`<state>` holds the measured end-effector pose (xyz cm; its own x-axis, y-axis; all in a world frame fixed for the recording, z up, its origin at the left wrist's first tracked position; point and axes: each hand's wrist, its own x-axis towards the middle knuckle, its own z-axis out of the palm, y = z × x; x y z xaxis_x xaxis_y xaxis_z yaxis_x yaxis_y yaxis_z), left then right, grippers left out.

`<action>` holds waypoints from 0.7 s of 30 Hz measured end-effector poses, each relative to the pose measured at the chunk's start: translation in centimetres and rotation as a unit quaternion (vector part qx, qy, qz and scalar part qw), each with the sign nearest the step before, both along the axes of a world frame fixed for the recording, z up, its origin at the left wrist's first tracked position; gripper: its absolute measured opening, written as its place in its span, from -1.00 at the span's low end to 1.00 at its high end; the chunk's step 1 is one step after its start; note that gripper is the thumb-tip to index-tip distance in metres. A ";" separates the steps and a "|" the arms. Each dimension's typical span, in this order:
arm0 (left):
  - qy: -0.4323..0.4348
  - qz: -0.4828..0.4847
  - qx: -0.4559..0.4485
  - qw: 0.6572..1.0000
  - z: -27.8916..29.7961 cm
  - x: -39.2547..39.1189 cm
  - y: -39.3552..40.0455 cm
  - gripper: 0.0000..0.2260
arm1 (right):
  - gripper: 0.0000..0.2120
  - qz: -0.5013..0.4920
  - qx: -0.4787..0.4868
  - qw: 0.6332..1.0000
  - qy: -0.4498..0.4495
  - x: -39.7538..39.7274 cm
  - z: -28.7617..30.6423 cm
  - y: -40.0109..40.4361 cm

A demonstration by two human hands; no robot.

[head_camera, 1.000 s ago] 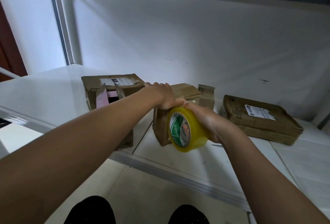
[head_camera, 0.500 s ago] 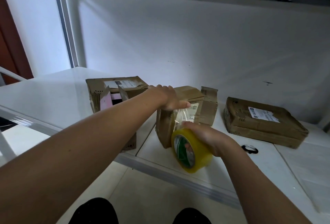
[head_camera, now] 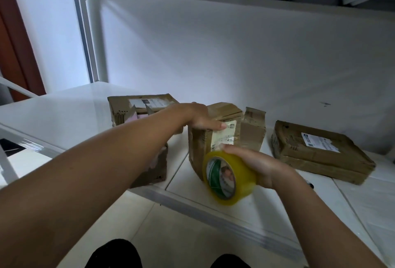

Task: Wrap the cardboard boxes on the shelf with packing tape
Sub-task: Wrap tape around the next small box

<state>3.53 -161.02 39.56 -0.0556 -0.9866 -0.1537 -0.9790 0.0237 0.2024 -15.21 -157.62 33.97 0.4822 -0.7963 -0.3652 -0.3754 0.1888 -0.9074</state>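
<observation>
White shelf (head_camera: 252, 210), left hand (head_camera: 197, 116) pressing box (head_camera: 213, 137), right hand (head_camera: 259, 165) gripping tape roll (head_camera: 227, 178)

Left forearm (head_camera: 111, 161) covers most of the left cardboard box (head_camera: 139, 105), front face mostly hidden. Right hand (head_camera: 256, 165) hides the far side of the tape roll (head_camera: 226, 175); roll label blurred, unreadable. Shipping label (head_camera: 318, 142) on the flat right box (head_camera: 316, 156) too small to read. Small dark object (head_camera: 310, 184) behind right wrist, unidentifiable. Shoes (head_camera: 115, 255) cut off at the bottom edge.
</observation>
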 end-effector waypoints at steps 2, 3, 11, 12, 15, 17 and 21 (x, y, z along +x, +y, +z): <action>0.100 0.031 0.035 0.994 0.4 1.5 -0.2 -0.26 | -0.50 0.025 -0.017 0.999 -0.032 -1.3 1.9 0.0; 0.179 0.055 0.061 0.980 0.3 2.2 -0.2 -0.33 | -0.55 0.024 -0.025 0.997 -0.066 -1.9 2.8 -0.1; 0.353 0.199 0.120 0.906 -5.8 1.1 1.2 -0.33 | -0.50 -0.055 -0.074 0.987 -0.135 -1.4 3.6 -1.7; 0.312 0.200 0.109 0.922 -5.6 1.3 1.3 -0.32 | -0.49 -0.069 -0.069 0.987 -0.127 -1.1 3.6 -1.9; 0.248 0.194 0.082 0.946 -4.1 2.3 1.0 -0.52 | -0.53 -0.069 -0.079 0.993 -0.062 -0.3 4.4 -2.7; 0.257 0.198 0.061 0.944 -3.4 2.4 0.6 -0.62 | -0.52 -0.043 -0.089 0.995 -0.030 0.6 5.0 -2.9; 0.259 0.206 0.038 0.943 -5.5 0.9 -0.5 -0.62 | -0.43 -0.001 -0.083 0.997 -0.004 2.2 5.4 -3.2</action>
